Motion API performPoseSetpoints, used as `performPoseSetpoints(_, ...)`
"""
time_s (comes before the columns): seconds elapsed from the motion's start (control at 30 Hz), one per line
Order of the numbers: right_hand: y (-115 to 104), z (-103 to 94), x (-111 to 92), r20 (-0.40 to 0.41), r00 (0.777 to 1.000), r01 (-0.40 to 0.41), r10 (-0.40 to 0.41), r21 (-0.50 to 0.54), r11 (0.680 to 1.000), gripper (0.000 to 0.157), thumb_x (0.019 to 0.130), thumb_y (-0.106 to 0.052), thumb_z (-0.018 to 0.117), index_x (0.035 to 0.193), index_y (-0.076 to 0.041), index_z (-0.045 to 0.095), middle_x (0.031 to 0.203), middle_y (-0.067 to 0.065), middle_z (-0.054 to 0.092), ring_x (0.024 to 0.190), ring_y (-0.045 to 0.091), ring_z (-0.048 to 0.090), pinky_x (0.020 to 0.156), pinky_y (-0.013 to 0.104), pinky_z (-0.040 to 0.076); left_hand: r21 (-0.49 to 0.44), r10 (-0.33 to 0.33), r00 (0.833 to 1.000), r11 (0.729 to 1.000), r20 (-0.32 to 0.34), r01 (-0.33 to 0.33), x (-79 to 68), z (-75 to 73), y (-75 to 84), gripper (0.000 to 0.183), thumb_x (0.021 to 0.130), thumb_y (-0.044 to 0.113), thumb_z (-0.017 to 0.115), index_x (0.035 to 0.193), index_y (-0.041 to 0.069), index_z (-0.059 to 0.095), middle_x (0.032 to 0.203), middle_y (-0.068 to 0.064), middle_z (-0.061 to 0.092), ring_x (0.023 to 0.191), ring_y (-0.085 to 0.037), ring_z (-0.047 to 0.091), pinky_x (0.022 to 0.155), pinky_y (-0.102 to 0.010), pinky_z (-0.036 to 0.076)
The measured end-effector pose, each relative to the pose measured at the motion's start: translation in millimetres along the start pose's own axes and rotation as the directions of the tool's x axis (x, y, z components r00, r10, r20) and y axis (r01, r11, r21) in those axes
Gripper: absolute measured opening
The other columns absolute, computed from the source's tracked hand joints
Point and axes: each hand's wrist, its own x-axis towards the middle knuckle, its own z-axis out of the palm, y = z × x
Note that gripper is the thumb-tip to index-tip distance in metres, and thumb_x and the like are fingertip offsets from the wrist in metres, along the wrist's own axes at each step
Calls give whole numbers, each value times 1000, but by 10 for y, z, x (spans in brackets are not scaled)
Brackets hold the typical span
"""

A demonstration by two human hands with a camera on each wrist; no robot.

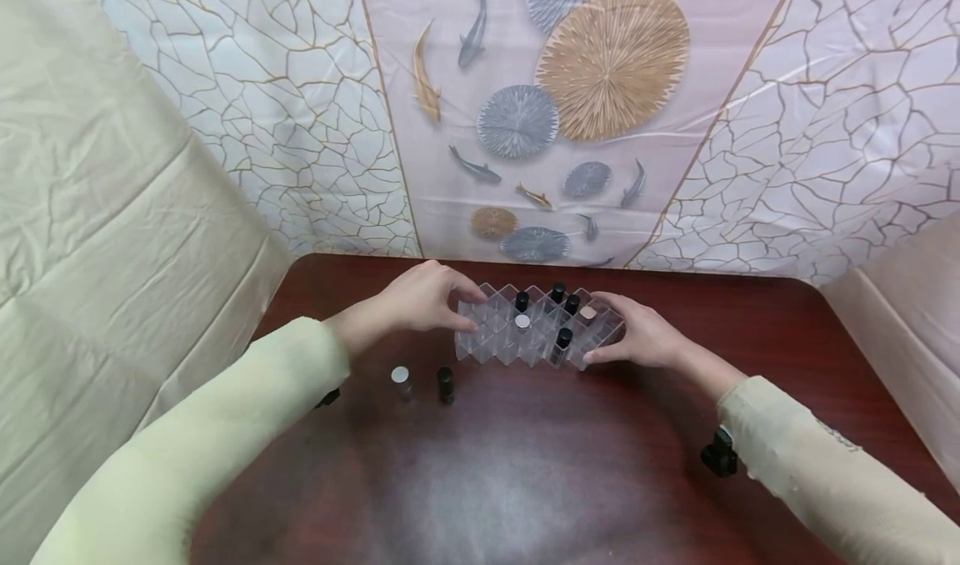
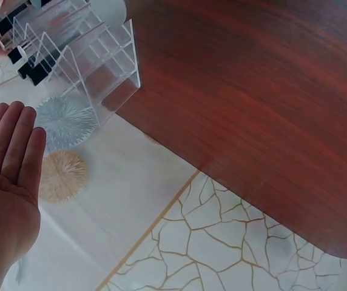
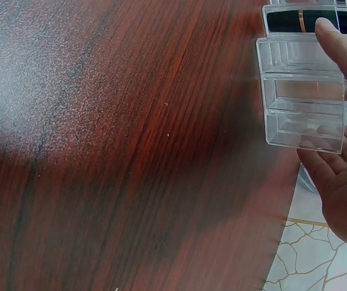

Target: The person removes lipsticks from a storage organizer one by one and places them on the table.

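Observation:
A clear lipstick organizer (image 1: 491, 344) with zigzag compartments stands toward the back of the table. Several black-capped tubes (image 1: 562, 340), a white-capped tube (image 1: 522, 322) and a peach-topped one (image 1: 588, 313) sit in its slots, mostly in the right half. My right hand (image 1: 645, 332) grips its right end, thumb (image 3: 331, 36) at the front beside a black tube and fingers behind. At the left end is my left hand (image 1: 423, 298), thumb and fingers spread to either side of the corner. In the left wrist view, the left fingers (image 2: 13, 136) look extended and hold nothing.
On the dark red wooden table (image 1: 510, 473), a white-capped tube (image 1: 401, 379) and a black tube (image 1: 446, 384) stand upright, left of and nearer than the organizer. A patterned cloth (image 1: 525, 123) hangs behind the table's back edge, with plain cloth (image 1: 127, 215) along the sides.

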Motion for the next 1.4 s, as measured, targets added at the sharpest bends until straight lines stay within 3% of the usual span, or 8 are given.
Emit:
performPoseSetpoints(0.23,-4,-2,4,0,1000,-7,7,0,1000,107,76,-41,98,157,2,45,141,23,63,129,41,61,109,59,47,21,31,999,999,13,-31,189,24,-38,42,86,34,91,122,16,82,118,4,81,100,-20,77,87,-35,59)
performPoseSetpoints(0.63,-25,-24,-2,11,1000,-21,21,-6,1000,109,76,-43,98,158,5,43,148,25,58,134,43,57,111,62,46,28,12,997,1000,81,-15,493,26,-36,42,89,31,87,128,16,80,124,1,79,111,-19,75,97,-36,58)
performPoseSetpoints(0.83,-16,-13,9,7,1000,-16,16,-9,1000,108,76,-42,98,157,3,45,146,24,60,133,41,58,111,61,46,32,39,994,999,101,-42,587,43,-2,45,89,31,88,130,14,78,127,0,78,115,-17,74,100,-33,56)
performPoseSetpoints(1.23,-7,2,15,-3,1000,-11,11,-18,1000,107,75,-43,98,156,3,46,147,25,59,133,42,58,111,61,46,139,39,992,989,119,-55,749,132,-3,53,92,35,85,140,15,73,140,0,72,135,-21,64,114,-37,49)
performPoseSetpoints(1.4,0,0,7,1,1000,-18,18,-16,1000,108,75,-44,98,157,3,45,148,25,59,134,43,58,112,61,46,142,15,994,989,110,-31,786,171,-21,56,92,37,84,143,18,71,143,0,70,137,-22,62,113,-39,50)
